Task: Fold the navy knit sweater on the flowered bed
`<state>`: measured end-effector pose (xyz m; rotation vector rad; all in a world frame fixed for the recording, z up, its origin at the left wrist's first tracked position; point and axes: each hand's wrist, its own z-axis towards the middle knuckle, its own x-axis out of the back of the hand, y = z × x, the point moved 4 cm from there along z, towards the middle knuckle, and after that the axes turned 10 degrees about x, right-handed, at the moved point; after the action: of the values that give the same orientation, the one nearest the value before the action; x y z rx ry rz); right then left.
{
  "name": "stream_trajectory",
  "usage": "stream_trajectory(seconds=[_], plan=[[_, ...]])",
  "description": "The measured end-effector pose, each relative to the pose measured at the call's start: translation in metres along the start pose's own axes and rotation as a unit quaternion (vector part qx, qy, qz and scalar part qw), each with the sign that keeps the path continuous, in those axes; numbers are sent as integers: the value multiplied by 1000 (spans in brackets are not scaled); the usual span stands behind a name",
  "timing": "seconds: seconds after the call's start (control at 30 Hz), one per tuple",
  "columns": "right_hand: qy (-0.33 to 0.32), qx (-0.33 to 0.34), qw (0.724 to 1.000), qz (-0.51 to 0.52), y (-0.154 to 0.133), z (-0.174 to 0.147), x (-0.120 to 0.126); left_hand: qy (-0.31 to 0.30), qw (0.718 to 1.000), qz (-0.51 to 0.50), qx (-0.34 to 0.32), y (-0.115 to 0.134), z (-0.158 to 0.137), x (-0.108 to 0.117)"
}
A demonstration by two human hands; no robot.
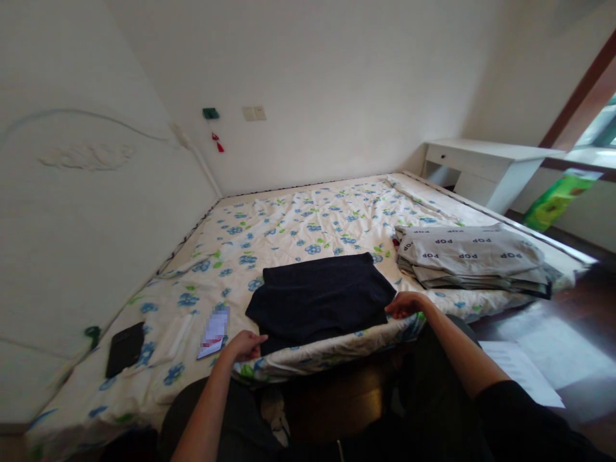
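A dark navy garment (pixel 320 298) lies folded flat on the flowered bed sheet (pixel 298 224), close to the bed's near edge. My left hand (pixel 245 345) rests at the garment's near left corner, fingers curled and touching the cloth. At the near right corner, my right hand (pixel 407 303) pinches the garment's edge. Both forearms reach in from below.
A folded grey "POP" bedding stack (pixel 474 260) sits to the right on the bed. A small card (pixel 214 332) and a black wallet-like item (pixel 125 348) lie at the left. A white desk (pixel 486 163) stands at the back right, with white paper (pixel 520 369) on the floor.
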<state>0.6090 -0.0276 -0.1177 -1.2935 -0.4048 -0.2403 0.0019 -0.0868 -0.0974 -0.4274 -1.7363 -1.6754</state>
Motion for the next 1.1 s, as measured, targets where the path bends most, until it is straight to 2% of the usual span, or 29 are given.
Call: stream_trajectory(seconds=[0.1,0.2,0.4,0.53,0.6,0.7,0.77,0.83,0.9,1.0,1.1], plan=[[-79,-5,993,-89,-4,0,-20,25,999,25,-4,3,-5,-6],[-59,14,985,-162,-12,2,-24,39,997,67,-21,8,-7,-8],[-61,-13,982,-176,-9,0,-5,-1,997,77,-13,2,-1,-11],[-50,-38,983,-170,-7,7,12,-18,996,93,-5,-1,13,6],[-20,-30,988,-152,-8,14,26,23,995,97,-13,2,23,26],[88,-5,987,-134,-13,27,53,155,983,74,-67,17,36,61],[165,29,973,-159,-18,38,64,219,969,37,-104,31,43,74],[220,65,954,-192,-25,49,64,241,964,13,-112,47,52,77],[247,90,942,-208,-33,61,57,248,963,14,-102,63,62,71],[237,126,944,-193,-48,79,42,272,956,50,-99,85,79,63],[235,146,949,-150,-61,95,38,275,954,75,-99,100,98,60]])
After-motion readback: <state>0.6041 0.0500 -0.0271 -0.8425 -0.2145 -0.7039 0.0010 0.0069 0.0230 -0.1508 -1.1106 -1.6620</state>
